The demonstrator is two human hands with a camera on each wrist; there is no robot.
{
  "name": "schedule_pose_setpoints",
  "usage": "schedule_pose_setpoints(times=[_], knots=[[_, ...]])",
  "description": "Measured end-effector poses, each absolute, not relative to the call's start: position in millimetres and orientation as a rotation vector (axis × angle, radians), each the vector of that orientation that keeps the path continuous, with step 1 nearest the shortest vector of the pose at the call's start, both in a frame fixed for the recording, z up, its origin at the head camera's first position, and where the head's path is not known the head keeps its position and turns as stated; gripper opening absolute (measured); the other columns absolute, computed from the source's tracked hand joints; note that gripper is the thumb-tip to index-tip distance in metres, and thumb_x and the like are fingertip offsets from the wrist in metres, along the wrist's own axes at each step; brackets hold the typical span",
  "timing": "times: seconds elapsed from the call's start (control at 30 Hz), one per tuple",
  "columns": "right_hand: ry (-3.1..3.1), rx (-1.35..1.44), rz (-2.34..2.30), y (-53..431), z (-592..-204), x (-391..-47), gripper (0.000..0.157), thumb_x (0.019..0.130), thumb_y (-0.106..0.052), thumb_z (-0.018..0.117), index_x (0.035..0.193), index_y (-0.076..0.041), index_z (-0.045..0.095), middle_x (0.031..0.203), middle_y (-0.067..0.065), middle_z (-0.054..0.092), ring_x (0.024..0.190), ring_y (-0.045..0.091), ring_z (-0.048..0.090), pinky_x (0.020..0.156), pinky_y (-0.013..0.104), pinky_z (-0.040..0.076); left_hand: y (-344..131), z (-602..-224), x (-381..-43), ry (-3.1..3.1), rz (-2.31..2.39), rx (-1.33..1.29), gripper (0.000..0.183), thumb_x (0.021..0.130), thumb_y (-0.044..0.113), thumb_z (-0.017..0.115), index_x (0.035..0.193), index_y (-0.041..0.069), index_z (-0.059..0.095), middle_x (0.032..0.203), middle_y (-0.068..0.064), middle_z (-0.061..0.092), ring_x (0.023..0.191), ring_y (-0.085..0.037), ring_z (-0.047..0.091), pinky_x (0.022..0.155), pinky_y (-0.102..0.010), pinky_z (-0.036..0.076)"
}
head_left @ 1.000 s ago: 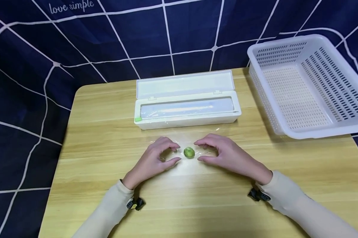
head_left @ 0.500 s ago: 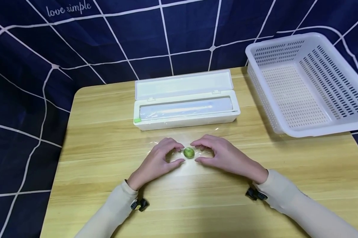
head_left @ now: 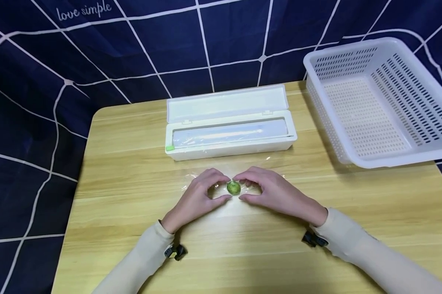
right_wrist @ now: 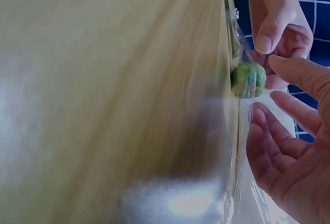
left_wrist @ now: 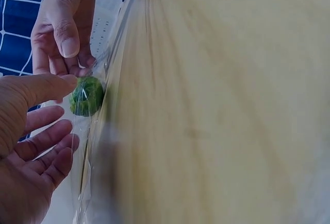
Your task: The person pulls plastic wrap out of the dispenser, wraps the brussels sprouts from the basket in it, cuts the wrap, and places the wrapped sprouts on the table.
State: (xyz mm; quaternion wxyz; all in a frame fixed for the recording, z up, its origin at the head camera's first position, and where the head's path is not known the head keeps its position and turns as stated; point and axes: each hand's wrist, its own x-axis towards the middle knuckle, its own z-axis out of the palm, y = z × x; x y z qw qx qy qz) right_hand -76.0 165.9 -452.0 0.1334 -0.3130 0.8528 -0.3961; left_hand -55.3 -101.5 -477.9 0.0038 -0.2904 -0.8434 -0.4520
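A small round mottled-green piece of produce (head_left: 233, 188), much like a Brussels sprout, sits on the wooden table. Thin clear cling film (left_wrist: 81, 182) spreads around it, with shiny creases showing across the green ball in both wrist views. My left hand (head_left: 199, 194) curves in from the left, its thumb and forefinger apart and the tips right at the ball's edge. From the right, my right hand (head_left: 274, 192) mirrors it, thumb low and fingers above. The two forefingers almost meet over the far side of the ball. Neither hand visibly pinches anything.
Behind the hands stands a long white dispenser box (head_left: 230, 152), lid tipped back, with a roll of cling film (head_left: 230, 132) inside. A white perforated basket (head_left: 397, 161) is at the back right. Dark blue cloth (head_left: 235, 41) with white lines hangs behind the table (head_left: 221, 253).
Both hands have come inward toward the green ball, narrowing the gaps on each side of it. The ball, box and basket stay put.
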Motion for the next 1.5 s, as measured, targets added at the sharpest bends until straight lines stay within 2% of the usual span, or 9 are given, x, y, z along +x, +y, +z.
schedule_pose_setpoints(times=[0.5,0.77,1.03,1.27,1.5], knots=[[2.449,-0.845,-1.166,161.9,-456.3,-79.2,0.039,0.092,-0.018,0.091,0.128,-0.02,0.078,0.11,-0.005,0.071,0.098,0.015,0.064,0.087,0.037,0.057,-94.2,-486.0,-56.2,-2.628,-1.458,-0.892,0.037,0.084,0.006,0.096,0.116,0.004,0.078,0.109,-0.002,0.073,0.096,-0.02,0.066,0.083,-0.034,0.054],[2.462,-0.833,-1.152,159.1,-457.5,-79.0,0.039,0.092,-0.017,0.092,0.128,-0.02,0.078,0.113,-0.007,0.071,0.099,0.015,0.066,0.088,0.039,0.057,-90.8,-486.3,-56.0,-2.655,-1.476,-0.839,0.036,0.084,0.004,0.095,0.114,0.005,0.075,0.103,-0.002,0.07,0.084,-0.021,0.059,0.072,-0.031,0.049],[2.461,-0.837,-1.137,157.3,-458.9,-82.1,0.039,0.091,-0.016,0.092,0.127,-0.018,0.078,0.109,-0.007,0.07,0.099,0.013,0.065,0.088,0.035,0.058,-89.3,-486.9,-56.5,-2.675,-1.459,-0.801,0.031,0.086,0.004,0.093,0.111,0.007,0.075,0.095,-0.004,0.066,0.079,-0.02,0.056,0.068,-0.027,0.046],[2.461,-0.841,-1.134,154.8,-459.9,-83.3,0.04,0.09,-0.017,0.093,0.127,-0.017,0.078,0.108,-0.008,0.07,0.097,0.012,0.065,0.087,0.034,0.057,-90.8,-484.9,-56.5,-2.674,-1.449,-0.786,0.026,0.088,0.006,0.092,0.11,0.005,0.078,0.096,-0.003,0.068,0.081,-0.02,0.058,0.07,-0.029,0.047],[2.484,-0.839,-1.141,154.2,-461.6,-83.2,0.038,0.089,-0.012,0.093,0.124,-0.016,0.078,0.105,-0.007,0.069,0.095,0.013,0.065,0.084,0.033,0.057,-90.0,-483.3,-56.3,-2.667,-1.446,-0.802,0.025,0.09,0.006,0.091,0.111,0.003,0.078,0.099,-0.003,0.071,0.085,-0.02,0.062,0.075,-0.03,0.054]])
